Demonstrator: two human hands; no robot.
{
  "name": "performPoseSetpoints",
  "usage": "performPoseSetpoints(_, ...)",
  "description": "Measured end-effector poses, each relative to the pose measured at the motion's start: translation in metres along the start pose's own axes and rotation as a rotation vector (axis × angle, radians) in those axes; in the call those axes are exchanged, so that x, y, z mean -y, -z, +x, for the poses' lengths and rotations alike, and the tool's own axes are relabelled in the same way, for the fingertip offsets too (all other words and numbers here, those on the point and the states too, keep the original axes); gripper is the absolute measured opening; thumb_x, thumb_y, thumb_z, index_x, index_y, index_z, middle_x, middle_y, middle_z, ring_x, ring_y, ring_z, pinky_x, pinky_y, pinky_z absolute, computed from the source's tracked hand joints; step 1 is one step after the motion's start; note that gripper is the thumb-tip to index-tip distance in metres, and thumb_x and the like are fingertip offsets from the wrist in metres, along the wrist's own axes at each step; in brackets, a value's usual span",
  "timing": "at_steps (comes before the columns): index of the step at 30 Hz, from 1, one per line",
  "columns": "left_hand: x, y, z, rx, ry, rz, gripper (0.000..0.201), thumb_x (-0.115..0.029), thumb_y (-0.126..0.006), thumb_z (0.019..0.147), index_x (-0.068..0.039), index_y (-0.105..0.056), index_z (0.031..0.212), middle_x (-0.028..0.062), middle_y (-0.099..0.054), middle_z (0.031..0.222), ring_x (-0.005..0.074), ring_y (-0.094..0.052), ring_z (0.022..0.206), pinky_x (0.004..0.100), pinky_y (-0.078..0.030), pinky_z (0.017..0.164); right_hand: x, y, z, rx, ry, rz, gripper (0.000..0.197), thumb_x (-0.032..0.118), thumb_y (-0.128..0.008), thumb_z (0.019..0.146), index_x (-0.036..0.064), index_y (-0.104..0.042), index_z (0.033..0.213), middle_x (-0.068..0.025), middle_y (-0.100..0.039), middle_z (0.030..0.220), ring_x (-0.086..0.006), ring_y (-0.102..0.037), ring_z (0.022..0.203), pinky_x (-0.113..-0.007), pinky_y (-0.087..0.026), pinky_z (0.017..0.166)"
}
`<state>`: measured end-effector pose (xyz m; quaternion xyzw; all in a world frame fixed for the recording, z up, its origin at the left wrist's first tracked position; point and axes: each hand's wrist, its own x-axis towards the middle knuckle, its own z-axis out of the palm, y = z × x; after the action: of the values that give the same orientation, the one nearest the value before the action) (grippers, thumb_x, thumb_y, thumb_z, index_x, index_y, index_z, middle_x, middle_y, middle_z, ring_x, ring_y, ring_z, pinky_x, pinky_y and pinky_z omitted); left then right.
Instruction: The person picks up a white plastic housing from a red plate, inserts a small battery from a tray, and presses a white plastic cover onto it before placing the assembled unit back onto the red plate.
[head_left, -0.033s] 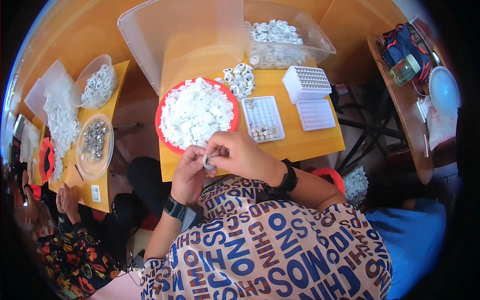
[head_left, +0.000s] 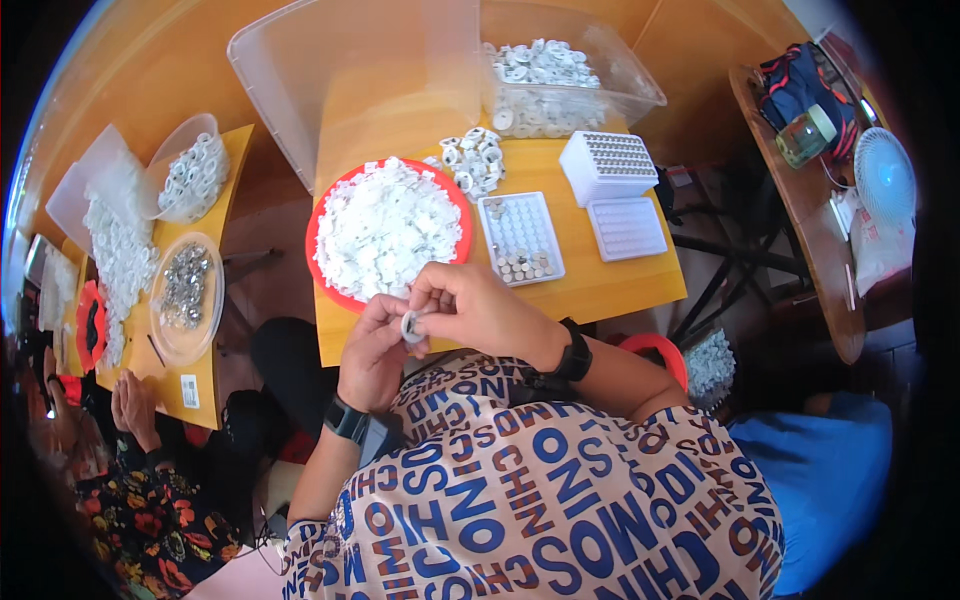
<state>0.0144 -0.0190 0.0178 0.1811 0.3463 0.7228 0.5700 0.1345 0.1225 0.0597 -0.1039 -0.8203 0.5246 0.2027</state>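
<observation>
Just in front of my body, my left hand [head_left: 368,358] and my right hand [head_left: 482,308] meet over a small round white plastic part [head_left: 410,327]. The fingers of my left hand pinch it from the left, while my right thumb and fingers close on it from the right. Fingers hide some of it. Beyond my hands is a red round tray [head_left: 464,232] heaped with small white plastic pieces [head_left: 390,225]. Right of that lies a white slotted tray [head_left: 548,215], with several small round metal discs [head_left: 522,265] in its near slots.
White round parts [head_left: 472,162] lie loose behind the trays, before a clear bin [head_left: 630,95] of similar parts. Stacked white trays [head_left: 588,178] and a single one [head_left: 628,228] stand at right. At left, another person's hands [head_left: 134,405] rest at a second table [head_left: 205,350].
The small white part is tilted slightly, with more of its round face showing between my fingers. The whole view has shifted a little; both hands keep their pinch.
</observation>
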Motion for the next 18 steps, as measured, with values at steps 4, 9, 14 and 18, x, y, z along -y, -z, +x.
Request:
performPoseSetpoints(4,0.004,0.003,0.002,0.025,0.03,-0.043,0.014,-0.015,-0.053,0.095,-0.002,-0.052,0.102,0.01,-0.062,0.089,0.0187,-0.061,0.076,0.029,-0.048,0.071,-0.01,0.001,-0.006,0.087,-0.28,0.471,0.013,0.007,-0.072,0.082,0.0014,-0.061,0.083,-0.0028,-0.063,0.074,-0.0089,-0.058,0.068,-0.025,-0.046,0.061)
performPoseSetpoints(9,0.007,0.007,0.004,-0.057,0.012,-0.108,0.016,-0.015,-0.055,0.093,-0.003,-0.053,0.103,0.01,-0.062,0.088,0.0205,-0.062,0.074,0.0298,-0.05,0.069,-0.019,0.039,-0.014,-0.079,-0.084,0.102,0.011,0.008,-0.07,0.082,0.0006,-0.066,0.089,-0.0056,-0.063,0.075,-0.012,-0.058,0.067,-0.027,-0.046,0.06)
performPoseSetpoints(14,0.009,0.012,0.007,-0.046,-0.001,-0.149,0.017,-0.016,-0.058,0.092,-0.003,-0.054,0.102,0.0103,-0.062,0.089,0.0219,-0.062,0.075,0.0301,-0.05,0.069,-0.046,0.089,-0.032,-0.31,-0.26,-0.367,0.012,0.01,-0.068,0.081,-0.0003,-0.067,0.087,-0.0107,-0.063,0.078,-0.0193,-0.061,0.067,-0.03,-0.047,0.061)
performPoseSetpoints(18,0.011,0.011,0.01,-0.028,0.02,-0.158,0.018,-0.017,-0.058,0.092,-0.003,-0.054,0.103,0.0103,-0.062,0.089,0.0224,-0.062,0.075,0.0304,-0.05,0.069,-0.065,0.094,-0.038,-0.261,-0.236,-0.482,0.013,0.011,-0.068,0.08,0.0001,-0.069,0.088,-0.0114,-0.064,0.081,-0.0221,-0.063,0.07,-0.032,-0.047,0.062)
